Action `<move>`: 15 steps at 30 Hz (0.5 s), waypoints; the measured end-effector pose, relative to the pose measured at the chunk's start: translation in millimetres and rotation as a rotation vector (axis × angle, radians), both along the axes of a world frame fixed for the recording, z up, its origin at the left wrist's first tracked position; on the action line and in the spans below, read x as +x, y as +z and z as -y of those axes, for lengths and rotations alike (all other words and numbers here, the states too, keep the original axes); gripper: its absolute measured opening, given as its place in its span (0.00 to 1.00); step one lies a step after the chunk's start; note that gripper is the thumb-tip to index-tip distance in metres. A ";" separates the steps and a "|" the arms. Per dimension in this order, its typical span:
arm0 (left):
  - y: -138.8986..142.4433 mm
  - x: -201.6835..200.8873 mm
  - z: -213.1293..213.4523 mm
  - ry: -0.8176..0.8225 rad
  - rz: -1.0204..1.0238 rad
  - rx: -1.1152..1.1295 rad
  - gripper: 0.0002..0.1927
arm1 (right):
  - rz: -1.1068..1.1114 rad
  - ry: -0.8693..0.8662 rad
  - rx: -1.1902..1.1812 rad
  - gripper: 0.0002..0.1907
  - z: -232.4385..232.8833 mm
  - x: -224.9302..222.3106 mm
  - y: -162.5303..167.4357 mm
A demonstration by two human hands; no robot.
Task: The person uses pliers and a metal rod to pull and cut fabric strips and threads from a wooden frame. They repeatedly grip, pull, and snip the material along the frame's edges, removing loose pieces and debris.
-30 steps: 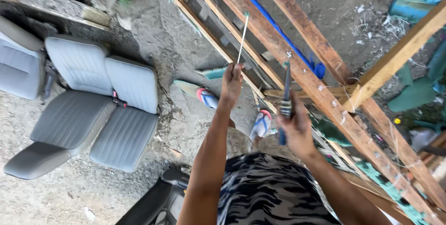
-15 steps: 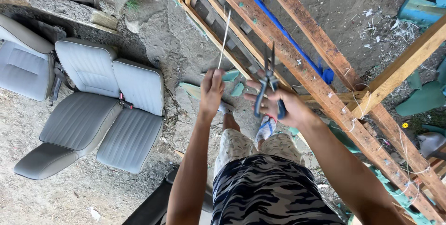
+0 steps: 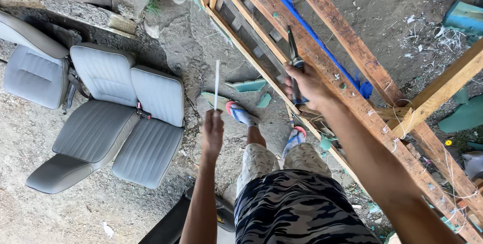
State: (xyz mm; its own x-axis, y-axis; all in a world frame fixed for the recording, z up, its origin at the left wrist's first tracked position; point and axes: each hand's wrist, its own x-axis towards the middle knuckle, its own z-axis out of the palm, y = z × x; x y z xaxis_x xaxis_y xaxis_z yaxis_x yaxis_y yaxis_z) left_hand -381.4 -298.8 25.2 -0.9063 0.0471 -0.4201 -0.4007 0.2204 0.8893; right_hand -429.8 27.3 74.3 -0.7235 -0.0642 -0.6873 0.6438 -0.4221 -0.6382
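My left hand (image 3: 212,132) pinches the lower end of a thin white stick (image 3: 217,84) that points straight up, away from me. My right hand (image 3: 308,83) grips the blue handles of a pair of pliers (image 3: 293,55), jaws pointing up, held just in front of the slanted wooden frame (image 3: 352,47). A blue strap (image 3: 322,42) runs down along the frame's beams. Below the hands I see my feet in sandals (image 3: 241,113), light shorts and a camouflage shirt.
Grey vehicle seats (image 3: 121,118) lie on the dirt at left, another seat (image 3: 30,67) beyond them. White wire (image 3: 402,118) is tied round the frame's joint at right. Teal debris (image 3: 246,85) and broken pieces litter the ground. A dark object (image 3: 171,224) sits by my left leg.
Both hands have moved: the left with the stick has dropped lower and left, the right with the pliers has risen toward the wooden frame. The view has shifted slightly.
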 end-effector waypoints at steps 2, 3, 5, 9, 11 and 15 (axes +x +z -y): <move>-0.8 -3.6 -14.7 -0.169 -0.123 -0.216 0.18 | -0.065 0.284 0.321 0.17 -23.4 -9.7 22.3; -1.4 -7.8 -24.5 -0.218 -0.176 -0.216 0.19 | -0.056 0.430 0.441 0.16 -40.2 -18.1 36.1; -0.2 -13.2 -43.7 -0.306 -0.407 -0.191 0.22 | 0.024 0.683 0.769 0.19 -68.0 -32.2 62.9; 3.7 -34.7 -87.0 -0.394 -0.781 -0.014 0.21 | -0.065 0.429 0.822 0.20 -87.4 -42.4 94.8; 10.6 -39.1 -104.3 -0.383 -0.601 0.045 0.23 | -0.143 0.382 0.743 0.20 -86.3 -36.3 97.1; 37.0 -46.6 -123.7 -0.342 -0.130 0.174 0.28 | -0.203 0.316 0.538 0.19 -74.1 -13.7 77.8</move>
State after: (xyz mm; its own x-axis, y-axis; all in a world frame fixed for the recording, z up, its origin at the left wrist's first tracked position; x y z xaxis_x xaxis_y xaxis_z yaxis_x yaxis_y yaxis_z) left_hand -428.0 -175.1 62.2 -0.8711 0.4153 -0.2621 -0.2122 0.1630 0.9635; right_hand -443.5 101.4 152.1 -0.8447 0.0193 -0.5349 0.5292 0.1795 -0.8293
